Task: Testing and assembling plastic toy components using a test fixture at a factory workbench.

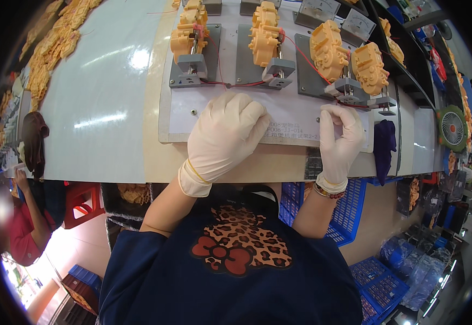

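Workshop clutter around a glossy pale worktable (100, 97).
A dark purple cloth (385, 149) hangs over the front edge at right, and a dark brown cloth (34, 141) drapes at the far left, near a seated co-worker in a red top (24, 241). A red plastic stool (81, 203) stands just beside that person, with a blue crate stacked on a brown one (81, 284) farther down. At right, a round green fan (452, 128) faces the table; below the table edge sits a slatted blue plastic basket (355, 208), and lower still, a filled blue basket (379, 287) beside clear plastic bags (420, 273).
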The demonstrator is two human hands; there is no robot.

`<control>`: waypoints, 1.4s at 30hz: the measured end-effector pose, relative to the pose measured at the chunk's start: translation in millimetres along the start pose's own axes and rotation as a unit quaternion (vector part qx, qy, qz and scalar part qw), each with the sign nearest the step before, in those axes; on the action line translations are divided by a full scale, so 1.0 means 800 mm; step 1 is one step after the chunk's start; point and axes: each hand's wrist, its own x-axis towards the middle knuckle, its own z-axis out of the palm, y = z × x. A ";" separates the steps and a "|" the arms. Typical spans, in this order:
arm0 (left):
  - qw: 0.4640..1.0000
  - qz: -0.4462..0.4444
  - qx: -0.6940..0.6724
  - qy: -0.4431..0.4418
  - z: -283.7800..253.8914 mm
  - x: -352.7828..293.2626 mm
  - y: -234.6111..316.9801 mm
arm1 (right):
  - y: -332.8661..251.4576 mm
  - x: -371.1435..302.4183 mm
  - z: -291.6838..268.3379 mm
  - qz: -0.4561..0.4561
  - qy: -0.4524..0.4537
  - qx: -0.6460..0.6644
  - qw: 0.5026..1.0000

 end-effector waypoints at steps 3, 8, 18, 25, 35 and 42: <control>1.000 0.002 0.002 0.003 0.000 -0.001 0.000 | -0.001 -0.001 0.000 -0.001 -0.003 -0.007 1.000; 1.000 0.003 0.010 -0.009 -0.003 -0.005 -0.001 | 0.000 -0.006 -0.005 0.013 0.019 0.013 1.000; 1.000 0.007 0.018 -0.014 0.002 0.004 0.002 | 0.015 0.002 -0.015 -0.046 0.017 0.099 0.994; 0.997 -0.037 0.005 -0.061 -0.005 0.004 0.010 | 0.006 0.002 -0.027 -0.057 -0.013 0.100 0.993; 0.977 -0.091 -0.165 -0.098 -0.017 -0.012 -0.005 | 0.000 -0.009 -0.039 0.011 -0.030 0.182 0.983; 0.544 0.027 -0.833 -0.094 -0.061 -0.006 -0.014 | -0.001 -0.006 -0.039 0.026 -0.044 0.230 0.972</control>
